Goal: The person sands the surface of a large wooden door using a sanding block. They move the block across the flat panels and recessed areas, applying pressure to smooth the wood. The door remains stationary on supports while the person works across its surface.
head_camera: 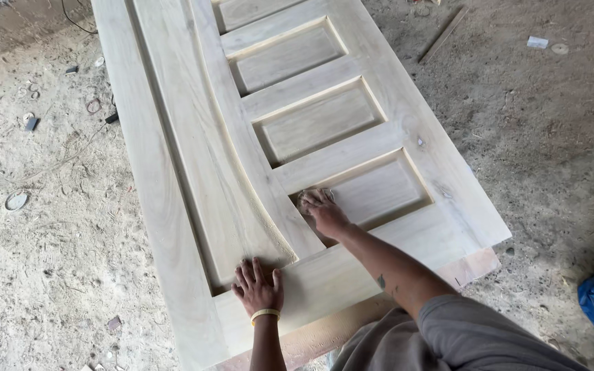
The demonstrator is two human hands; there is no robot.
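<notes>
Head view: right hand (pixel 324 211) presses sandpaper (pixel 306 197) in door (pixel 173 206) panel recess.

Carpentry workshop: unfinished door (pixel 297 137), dusty floor (pixel 551 137)

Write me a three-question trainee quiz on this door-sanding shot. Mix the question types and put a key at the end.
1. True or false: the left hand lies flat on the wooden door.
2. Where does the right hand press the sandpaper? A) in the nearest recessed panel B) on the floor C) on the blue cloth
3. Fill in: the left wrist wears a yellow ____.

Key: 1 true; 2 A; 3 band.
</notes>
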